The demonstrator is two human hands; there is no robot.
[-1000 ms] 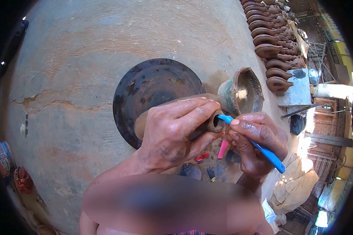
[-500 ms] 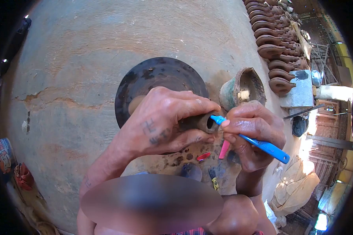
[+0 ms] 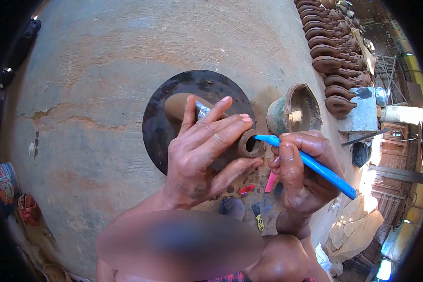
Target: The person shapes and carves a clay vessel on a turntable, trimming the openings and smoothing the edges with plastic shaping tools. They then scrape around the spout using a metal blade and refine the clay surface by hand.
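My left hand (image 3: 209, 145) lies over a hollow clay piece (image 3: 249, 149), its fingers stretched across the top and the thumb below the round opening. The rounded far end (image 3: 175, 105) of what looks like the same piece shows past the fingers, over a dark round disc (image 3: 157, 141). A shiny silvery patch shows between two fingers. In a pinch, my right hand (image 3: 305, 169) holds a slim blue plastic tool (image 3: 326, 174), shaped like a toothbrush handle. Its tip touches or enters the rim of the opening; its very end is hidden.
A greenish, worn pot (image 3: 278, 115) with a pale block inside stands beyond my right hand. Near my knees lie a pink strip (image 3: 270, 182), a red piece (image 3: 246, 189) and a black-and-yellow brush (image 3: 258, 217). Rows of brown clay pieces (image 3: 328, 65) line the right side.
My left hand has loosened and spread its fingers, baring more of the clay piece. The blue tool now points more to the left, still at the opening. The view has shifted slightly.
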